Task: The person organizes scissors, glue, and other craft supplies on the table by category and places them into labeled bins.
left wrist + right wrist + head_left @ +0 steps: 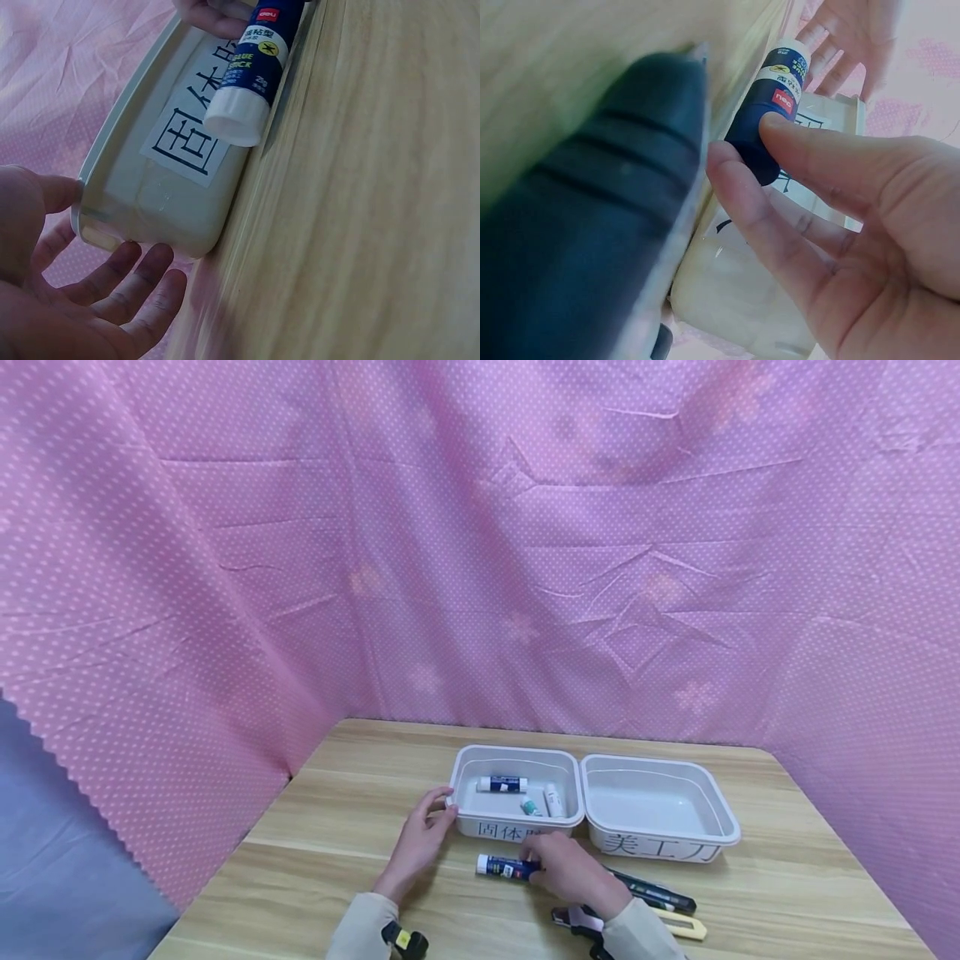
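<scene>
Before the front wall of the left tub (pixel 468 828), a cylindrical glue stick (pixel 504 867), smooth dark blue with a round white cap, is pinched between thumb and index finger of the right hand (pixel 566 864). Contact between barrel and table (pixel 300 843): cannot tell. Left hand (pixel 422 835): fingers loose and spread, touching the tub's rim and corner; hands apart. Tub: whitish, round-cornered, labelled; a blue-and-white stick (pixel 502 784) lies inside. Right tub (pixel 652 802): similar shape, alongside. Near the right sleeve: slim dark cutter (pixel 660 893), yellow cutter (pixel 684 924). Tabletop wood-grained; backdrop creased pink dotted cloth (pixel 450 568).
</scene>
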A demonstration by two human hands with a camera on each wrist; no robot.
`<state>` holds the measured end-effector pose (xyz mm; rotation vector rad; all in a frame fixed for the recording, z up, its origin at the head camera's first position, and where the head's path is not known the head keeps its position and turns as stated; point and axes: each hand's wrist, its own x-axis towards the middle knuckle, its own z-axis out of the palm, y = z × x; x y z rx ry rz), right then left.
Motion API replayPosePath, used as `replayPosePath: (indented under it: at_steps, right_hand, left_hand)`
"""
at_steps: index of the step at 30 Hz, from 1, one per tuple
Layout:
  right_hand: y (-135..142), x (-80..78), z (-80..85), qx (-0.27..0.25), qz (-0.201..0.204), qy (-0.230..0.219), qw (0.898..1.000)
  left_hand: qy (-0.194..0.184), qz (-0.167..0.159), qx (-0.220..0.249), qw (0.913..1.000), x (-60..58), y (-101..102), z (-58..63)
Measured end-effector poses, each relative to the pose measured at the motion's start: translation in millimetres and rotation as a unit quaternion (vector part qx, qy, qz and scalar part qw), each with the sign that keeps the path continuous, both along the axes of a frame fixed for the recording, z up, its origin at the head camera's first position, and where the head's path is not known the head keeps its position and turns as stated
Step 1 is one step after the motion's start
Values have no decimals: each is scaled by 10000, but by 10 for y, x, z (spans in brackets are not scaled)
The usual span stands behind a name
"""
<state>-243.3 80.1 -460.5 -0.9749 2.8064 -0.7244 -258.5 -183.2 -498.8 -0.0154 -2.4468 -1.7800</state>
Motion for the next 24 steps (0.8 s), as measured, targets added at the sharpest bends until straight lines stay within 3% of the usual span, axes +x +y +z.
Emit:
replayPosePath:
  at_steps: [13, 24]
  right_hand:
    - [43, 15, 69, -199, 313, 105, 9993]
    - [80, 24, 128, -376, 266, 101, 9989]
  left_hand:
    - [229, -9, -26, 9997, 2, 11, -2]
    - [187, 12, -6, 9998, -6, 17, 1]
